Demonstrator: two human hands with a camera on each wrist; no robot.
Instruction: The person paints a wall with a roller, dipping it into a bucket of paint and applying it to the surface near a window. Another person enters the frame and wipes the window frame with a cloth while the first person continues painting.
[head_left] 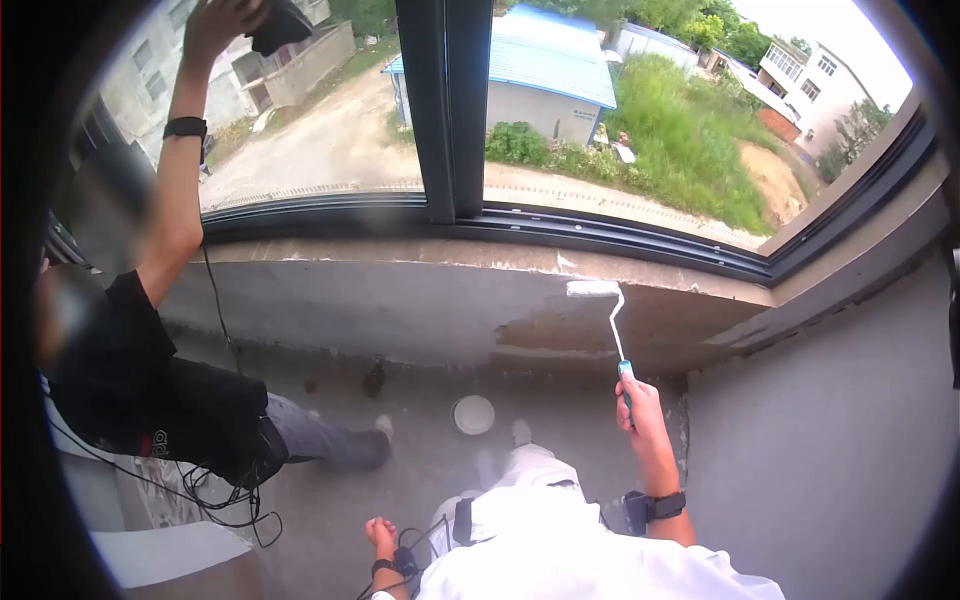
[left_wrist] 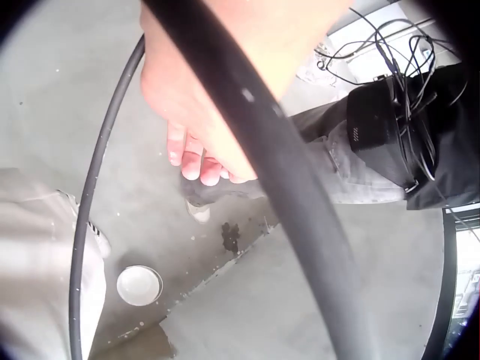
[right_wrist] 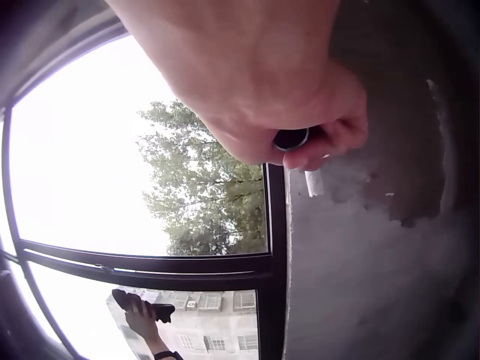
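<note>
My right hand [head_left: 643, 405] grips the teal handle of a small paint roller [head_left: 594, 289]. Its white sleeve lies against the low grey wall [head_left: 400, 300], just under the window ledge. A darker, damp-looking patch [head_left: 550, 338] spreads on the wall below and left of the roller. In the right wrist view the fingers wrap round the handle, whose dark round end shows, and part of the white roller sleeve peeks out beneath them. My left hand [head_left: 381, 533] hangs low at my side with loosely curled fingers [left_wrist: 191, 165], holding nothing.
A white round bucket [head_left: 474, 415] stands on the floor by the wall. At left, another person in a black shirt [head_left: 160, 390] raises a dark object [head_left: 278, 28] to the window. Tangled black cables [head_left: 215, 500] hang from that person's waist. A grey side wall [head_left: 820, 430] bounds the right.
</note>
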